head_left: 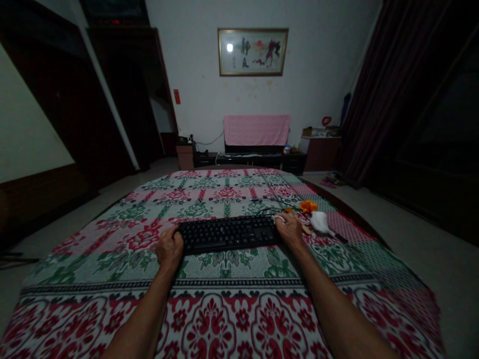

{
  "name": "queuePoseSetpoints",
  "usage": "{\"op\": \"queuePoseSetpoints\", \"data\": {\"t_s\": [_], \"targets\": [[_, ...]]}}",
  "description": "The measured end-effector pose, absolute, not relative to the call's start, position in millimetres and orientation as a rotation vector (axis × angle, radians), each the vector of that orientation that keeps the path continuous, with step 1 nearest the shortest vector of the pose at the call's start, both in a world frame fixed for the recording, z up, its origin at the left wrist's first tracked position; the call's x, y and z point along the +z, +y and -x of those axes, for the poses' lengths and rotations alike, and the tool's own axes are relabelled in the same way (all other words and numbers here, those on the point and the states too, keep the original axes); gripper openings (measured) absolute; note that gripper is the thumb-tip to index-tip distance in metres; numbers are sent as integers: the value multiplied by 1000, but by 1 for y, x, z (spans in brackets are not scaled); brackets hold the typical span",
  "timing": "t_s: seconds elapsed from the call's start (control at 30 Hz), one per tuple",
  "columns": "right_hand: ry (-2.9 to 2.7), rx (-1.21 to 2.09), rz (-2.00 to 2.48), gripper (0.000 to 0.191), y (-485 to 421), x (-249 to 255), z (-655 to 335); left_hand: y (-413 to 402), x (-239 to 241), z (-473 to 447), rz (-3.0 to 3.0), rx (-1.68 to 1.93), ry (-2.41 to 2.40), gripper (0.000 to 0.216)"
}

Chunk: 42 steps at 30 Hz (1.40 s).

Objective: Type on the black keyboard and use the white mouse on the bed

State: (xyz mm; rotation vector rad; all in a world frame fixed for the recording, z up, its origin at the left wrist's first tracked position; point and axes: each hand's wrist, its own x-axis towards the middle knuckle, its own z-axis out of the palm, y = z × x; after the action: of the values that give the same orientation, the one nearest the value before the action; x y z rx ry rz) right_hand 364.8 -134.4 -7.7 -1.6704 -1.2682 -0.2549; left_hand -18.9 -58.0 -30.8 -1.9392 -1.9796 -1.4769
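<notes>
A black computer keyboard [228, 234] lies lengthwise across the patterned cloth, its keys facing up. My left hand [169, 247] is closed around its left end, thumb on top. At the opposite end my right hand [289, 230] grips the keyboard, with a bit of something white showing by the fingers. Just right of that hand are a white object with a dark handle-like end [321, 223] and an orange item [309, 206]. The fingers under the keyboard are hidden.
A red, green and white floral cloth [224, 319] covers the large table. Dark cables [269, 211] run behind the keyboard's right end. Across the room, a pink cloth [257, 130] drapes over a screen-like shape on a low dark cabinet [262, 162]. A dark curtain [377, 99] hangs at right.
</notes>
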Motion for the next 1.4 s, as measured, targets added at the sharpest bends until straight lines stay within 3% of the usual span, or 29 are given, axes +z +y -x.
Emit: {"op": "queuePoseSetpoints", "data": {"t_s": [0.47,0.8,1.4], "targets": [[-1299,-246,1675,28,-131,-18,-363,-72,-21,-6,2081,-1276,-1696,33],[-1307,-267,1686,26,-134,-17,-361,-74,-14,-47,2411,-882,-1417,31],[-1734,-190,1501,23,-109,12,-288,-73,-18,-48,2442,-876,-1443,29]]}}
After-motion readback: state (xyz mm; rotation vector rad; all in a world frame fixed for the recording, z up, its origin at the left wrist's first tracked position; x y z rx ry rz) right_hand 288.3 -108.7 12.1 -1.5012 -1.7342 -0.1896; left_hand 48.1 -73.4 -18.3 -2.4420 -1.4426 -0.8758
